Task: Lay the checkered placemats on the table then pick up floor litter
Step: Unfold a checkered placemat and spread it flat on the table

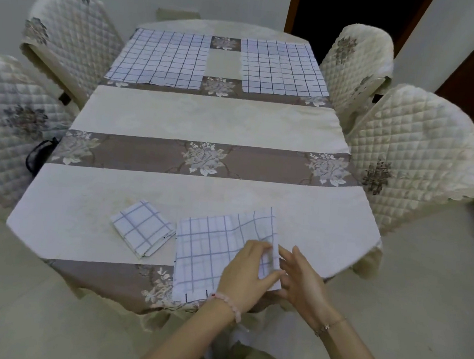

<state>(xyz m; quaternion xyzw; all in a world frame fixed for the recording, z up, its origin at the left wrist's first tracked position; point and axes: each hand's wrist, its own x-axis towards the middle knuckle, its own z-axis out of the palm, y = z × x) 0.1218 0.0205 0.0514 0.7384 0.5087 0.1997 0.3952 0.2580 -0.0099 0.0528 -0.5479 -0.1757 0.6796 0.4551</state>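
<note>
At the tabletop's [207,118] near edge the left hand [245,272] pinches the half-unfolded placemat's [208,252] flap while the right hand [304,284] meets it, grip unclear, apparently to spread it flat; a folded placemat [142,228] waits just beside

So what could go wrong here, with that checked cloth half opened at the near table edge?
The half-unfolded white placemat with blue checks reaches the near edge of the beige-and-brown flowered tablecloth. If the left hand and right hand pinching its flap let go, it might slide off. Opening it leftward could knock the small folded checkered placemat askew. Tugging might ruck that tablecloth.
</note>
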